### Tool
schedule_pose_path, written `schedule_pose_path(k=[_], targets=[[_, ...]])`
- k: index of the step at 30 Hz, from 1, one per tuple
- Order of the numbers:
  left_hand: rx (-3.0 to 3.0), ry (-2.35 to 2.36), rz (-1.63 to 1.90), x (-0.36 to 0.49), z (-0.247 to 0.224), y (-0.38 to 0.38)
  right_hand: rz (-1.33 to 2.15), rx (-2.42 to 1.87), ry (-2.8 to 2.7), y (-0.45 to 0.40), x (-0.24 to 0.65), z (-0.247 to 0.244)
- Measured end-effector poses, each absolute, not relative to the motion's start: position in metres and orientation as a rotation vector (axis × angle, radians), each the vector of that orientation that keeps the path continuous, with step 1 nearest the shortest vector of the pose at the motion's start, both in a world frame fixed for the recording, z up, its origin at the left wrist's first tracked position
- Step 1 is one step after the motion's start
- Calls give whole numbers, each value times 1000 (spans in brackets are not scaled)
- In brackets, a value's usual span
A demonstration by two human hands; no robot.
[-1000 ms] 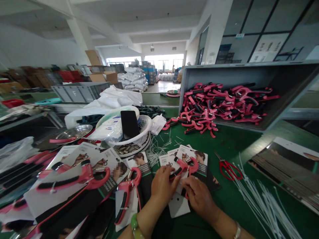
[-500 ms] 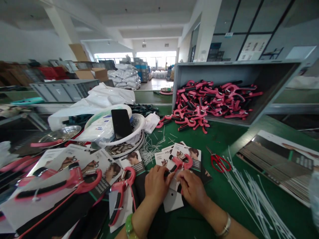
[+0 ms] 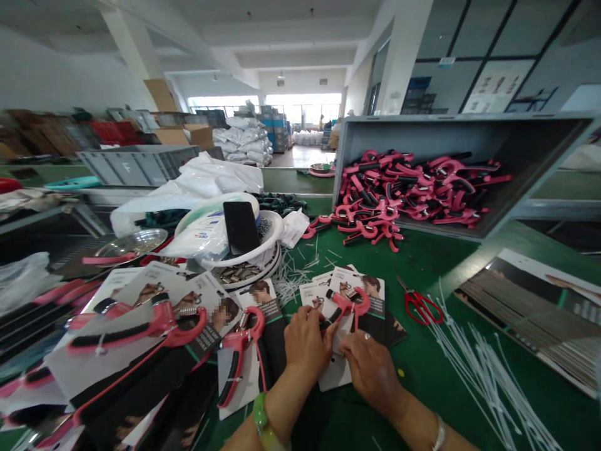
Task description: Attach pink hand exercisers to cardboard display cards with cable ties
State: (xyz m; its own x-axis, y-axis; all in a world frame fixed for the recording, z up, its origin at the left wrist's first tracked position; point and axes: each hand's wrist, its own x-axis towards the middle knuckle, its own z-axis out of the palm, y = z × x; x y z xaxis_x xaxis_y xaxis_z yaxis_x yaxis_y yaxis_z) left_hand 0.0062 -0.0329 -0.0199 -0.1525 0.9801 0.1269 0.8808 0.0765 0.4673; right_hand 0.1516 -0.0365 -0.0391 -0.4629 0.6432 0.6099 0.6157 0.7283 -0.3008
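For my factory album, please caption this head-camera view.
Left hand and right hand hold a pink hand grip on a printed card beside red scissors and white cable ties.

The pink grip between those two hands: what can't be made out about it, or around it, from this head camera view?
- Pink-and-black hand grip: lower part hidden by the left hand and right hand.
- Card: partly hidden by the same hands; its small print is too small to read.
- Metal pieces: partly hidden by the white basin.

Both hands (image 3: 307, 341) hold a pink hand exerciser (image 3: 345, 305) against a card (image 3: 369, 294).
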Motion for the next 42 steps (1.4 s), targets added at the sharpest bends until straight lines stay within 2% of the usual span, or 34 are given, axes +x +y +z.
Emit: schedule_pose_path(k=[6, 11, 13, 19, 22, 28, 30, 37, 42], targets=[[2033, 2094, 669, 8, -21, -36, 206, -1070, -2246, -23, 185, -26], [2124, 2038, 664, 7, -23, -33, 2, -2090, -2232, 36, 262, 0], [2113, 2026, 688, 5, -25, -32, 44, -2247, -2256, 54, 281, 3], [2086, 1918, 938, 3, -24, -35, 184, -2248, -2234, 75, 289, 4], [2097, 1881, 889, 14, -17, -35, 287, -2217, -2168, 72, 292, 11], [2006, 1915, 796, 35, -9, -27, 967, -1697, -1852, 25, 270, 17], [1936, 1913, 826, 37, -11, -24, 871, -1648, -1981, 9, 258, 16], [1719, 1785, 967, 30, -21, -20, -53, -1283, -2590, -5, 250, 13], [1632, 1718, 1057, 29, -25, -17, -632, -1058, -2723, -2, 231, 21]])
